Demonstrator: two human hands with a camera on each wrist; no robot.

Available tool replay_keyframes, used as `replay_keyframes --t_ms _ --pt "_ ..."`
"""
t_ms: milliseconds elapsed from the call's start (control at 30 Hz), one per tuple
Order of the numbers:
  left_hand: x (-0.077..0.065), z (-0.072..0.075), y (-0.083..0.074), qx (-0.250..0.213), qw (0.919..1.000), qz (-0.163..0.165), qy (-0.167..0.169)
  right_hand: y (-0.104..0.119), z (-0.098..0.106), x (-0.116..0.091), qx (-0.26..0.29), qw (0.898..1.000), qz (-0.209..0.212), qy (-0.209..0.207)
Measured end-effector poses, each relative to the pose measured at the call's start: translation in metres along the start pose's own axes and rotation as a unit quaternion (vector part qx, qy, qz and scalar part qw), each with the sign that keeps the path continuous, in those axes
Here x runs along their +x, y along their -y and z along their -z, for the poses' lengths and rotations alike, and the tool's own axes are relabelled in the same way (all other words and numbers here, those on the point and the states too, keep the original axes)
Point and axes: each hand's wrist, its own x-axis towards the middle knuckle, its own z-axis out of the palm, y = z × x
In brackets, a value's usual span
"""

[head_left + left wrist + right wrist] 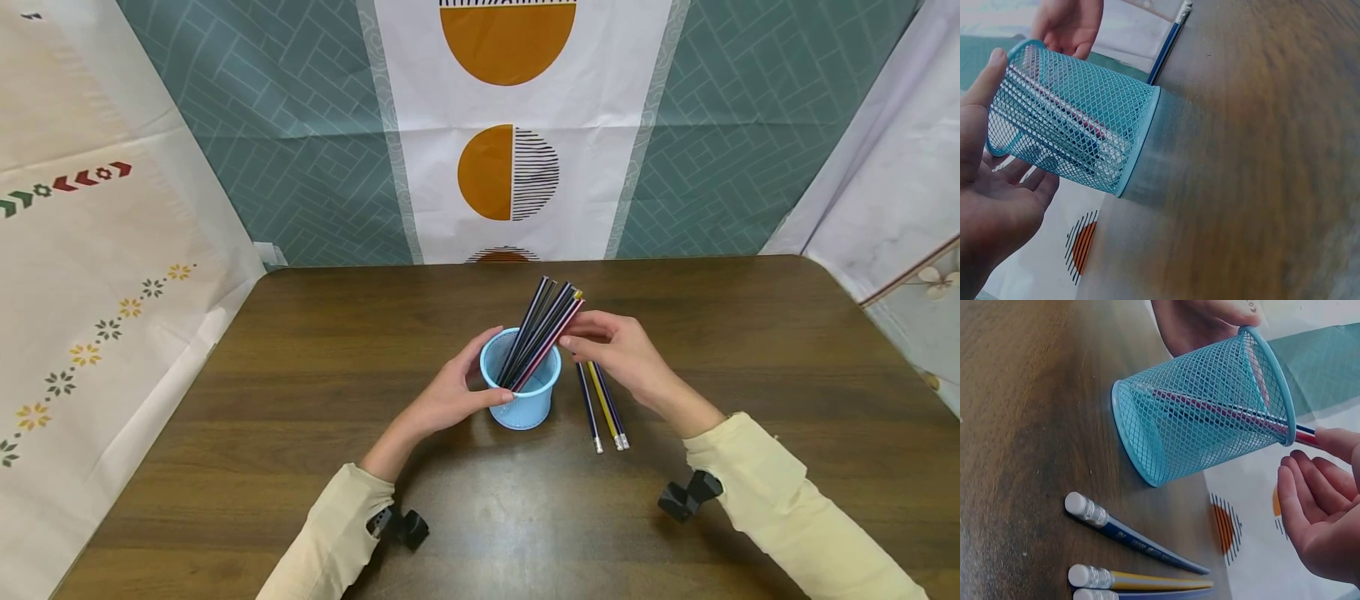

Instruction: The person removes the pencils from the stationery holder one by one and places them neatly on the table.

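Observation:
A light-blue mesh pencil cup point(522, 410) stands upright on the table, and several pencils point(542, 333) lean to the right inside it. My left hand point(457, 389) holds the cup near its rim, thumb on the near side and fingers around the far side. At the cup's right is my right hand point(618, 350), its fingers loosely bent and spread. In the right wrist view one digit touches or nearly touches a red-striped pencil point(1305, 437) at the rim, while the other fingers are apart from it. Beside the cup lie a yellow pencil point(602, 398) and two dark-blue pencils point(588, 407).
The brown wooden table point(300, 467) extends around the cup on all sides. A patterned cloth point(322, 125) hangs behind its far edge, with light cloths at the left and right. Small black cameras point(690, 496) sit on both wrists.

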Motion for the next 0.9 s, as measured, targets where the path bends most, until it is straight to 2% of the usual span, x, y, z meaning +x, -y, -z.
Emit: replay_keyframes --t_ms 267,600,900 --pt "0.0 0.0 0.0 0.006 1.0 0.001 -0.001 0.004 -0.004 0.002 -0.02 0.999 -0.009 -0.026" --pt "-0.001 0.0 -0.001 0.004 1.0 -0.001 -0.001 0.007 -0.012 0.005 -0.009 0.998 -0.004 -0.055" --pt "0.0 0.0 0.0 0.006 1.0 -0.001 0.002 0.008 -0.011 0.002 -0.008 0.997 -0.005 -0.071"
